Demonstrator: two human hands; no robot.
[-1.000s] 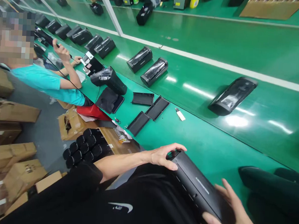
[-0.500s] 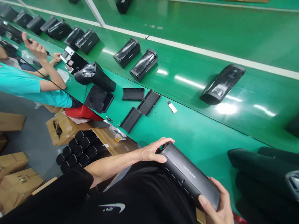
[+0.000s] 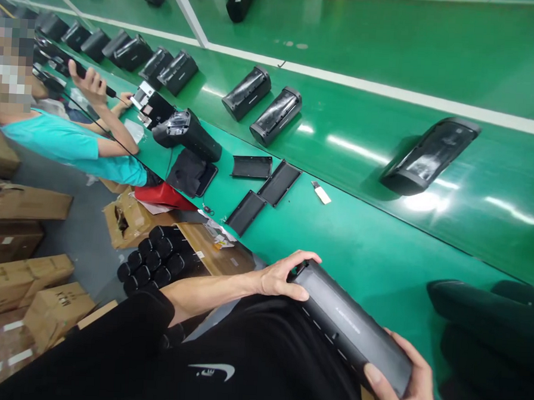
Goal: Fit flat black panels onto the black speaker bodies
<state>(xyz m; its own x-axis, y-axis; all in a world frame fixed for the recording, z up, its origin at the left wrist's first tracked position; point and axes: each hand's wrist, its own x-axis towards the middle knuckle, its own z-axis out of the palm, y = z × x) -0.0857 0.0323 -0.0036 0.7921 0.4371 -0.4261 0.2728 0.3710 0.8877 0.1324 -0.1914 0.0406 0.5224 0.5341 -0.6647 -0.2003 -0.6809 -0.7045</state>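
A long black speaker [image 3: 350, 321] with pale lettering along its top lies tilted between my hands, close to my body at the bench edge. My left hand [image 3: 287, 276] grips its upper left end, thumb on the near side and fingers over the far side. Around the lower right end my right hand [image 3: 405, 380] is closed, its thumb on the near edge. Beyond my left hand, several black curved cover panels [image 3: 246, 212] rest on the green bench [image 3: 350, 237]. A small light-handled blade tool [image 3: 321, 193] lies right of them.
A row of black speakers [image 3: 275, 115] stands on the green conveyor belt [image 3: 350, 147]. A co-worker in a turquoise shirt [image 3: 73, 145] holds a black corded tool on the left. Cartons [image 3: 59, 308] and a box of black cylinders [image 3: 154, 257] are below. Dark rounded objects [image 3: 480, 318] stand at right.
The whole scene has shifted rightward in view, as my head turned slightly left. Both hands keep their hold on the speaker, which stays in nearly the same pose.
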